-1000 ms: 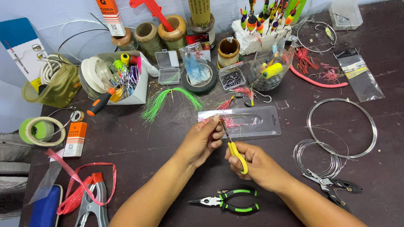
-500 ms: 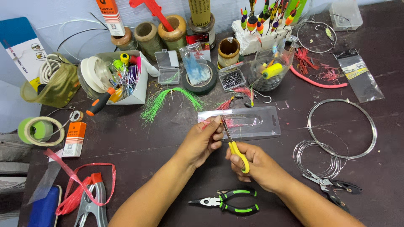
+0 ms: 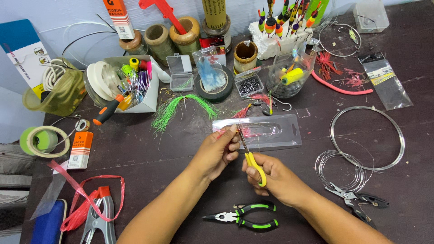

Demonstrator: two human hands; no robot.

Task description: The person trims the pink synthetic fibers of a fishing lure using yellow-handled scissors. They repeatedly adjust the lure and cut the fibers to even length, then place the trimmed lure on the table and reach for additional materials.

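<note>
My right hand [image 3: 275, 178] grips small yellow-handled scissors [image 3: 251, 158], blades pointing up and away from me. My left hand [image 3: 219, 149] pinches something small and red at the scissor tips, too small to identify. Both hands hover over the near edge of a clear plastic blister pack [image 3: 266, 132] lying flat on the dark table [image 3: 149, 153]. Black-and-green pliers [image 3: 246, 217] lie just below my hands.
Wire coils [image 3: 367, 138] and dark pliers [image 3: 357, 203] lie at the right. Green tinsel [image 3: 174, 110], a hook box [image 3: 248, 86], thread spools [image 3: 169, 36], floats [image 3: 282, 22] and a jar [image 3: 291, 74] crowd the back. Tape roll [image 3: 44, 141], orange box [image 3: 80, 149] and a clamp [image 3: 100, 217] sit left.
</note>
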